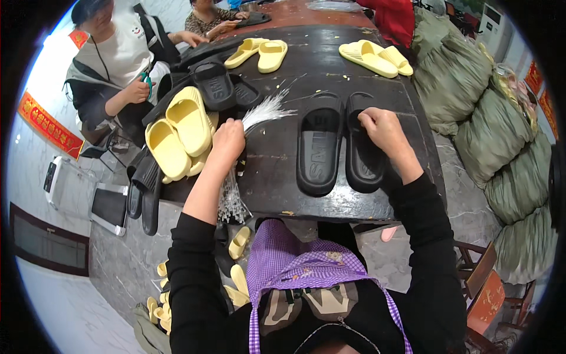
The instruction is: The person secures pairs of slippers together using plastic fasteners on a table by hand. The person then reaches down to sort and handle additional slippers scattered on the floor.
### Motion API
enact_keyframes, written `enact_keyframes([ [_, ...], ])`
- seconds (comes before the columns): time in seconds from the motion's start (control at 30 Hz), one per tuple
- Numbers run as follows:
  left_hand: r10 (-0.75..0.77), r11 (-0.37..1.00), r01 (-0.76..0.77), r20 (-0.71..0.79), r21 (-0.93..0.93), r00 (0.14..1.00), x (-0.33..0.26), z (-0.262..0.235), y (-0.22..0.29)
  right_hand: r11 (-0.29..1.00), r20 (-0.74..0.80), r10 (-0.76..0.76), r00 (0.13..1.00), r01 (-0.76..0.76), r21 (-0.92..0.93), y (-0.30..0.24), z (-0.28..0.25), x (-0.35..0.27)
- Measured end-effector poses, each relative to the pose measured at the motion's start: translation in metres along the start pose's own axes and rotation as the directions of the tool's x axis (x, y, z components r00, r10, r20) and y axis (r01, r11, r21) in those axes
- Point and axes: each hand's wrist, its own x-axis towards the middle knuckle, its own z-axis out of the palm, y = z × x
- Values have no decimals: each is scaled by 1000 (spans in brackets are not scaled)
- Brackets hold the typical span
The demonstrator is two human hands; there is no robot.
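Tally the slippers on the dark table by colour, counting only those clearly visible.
Yellow slippers: 7 told apart, the left pile may hide more
Black slippers: 2 laid out by the right hand, plus 2 in the pile; more are unclear
Total: 11

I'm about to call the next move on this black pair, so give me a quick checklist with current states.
1. Right hand on the right black slipper: ok, fingers at its strap.
2. Left hand gripping the bundle of clear plastic ties: ok.
3. Left black slipper flat beside its mate: ok, side by side.
4. A single tie separated from the bundle: cannot tell.
5. Pile of yellow slippers apart from the black pair: ok.
6. Pair fully on the table: ok, though near its front edge.
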Motion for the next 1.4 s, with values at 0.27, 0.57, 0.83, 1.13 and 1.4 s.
enact_keyframes([
  [0.27,-73,994,63,-107,-89,992,-1,-19,14,994,-33,100,994,-98,39,-3,-4,-3],
  [0.57,-269,928,192,-216,-320,939,2,-50,19,980,-58,141,988,-131,152,3,-6,-1],
  [0.83,-440,726,241,-166,-644,882,-3,-71,-2,962,-45,171,984,-157,221,3,-3,3],
  [1.13,-334,838,69,-410,-541,849,-31,-86,-3,943,-51,239,970,-219,250,8,-6,6],
  [1.4,-331,917,222,-321,-331,887,-42,-124,3,997,-61,71,996,-72,-4,32,-9,6],
])
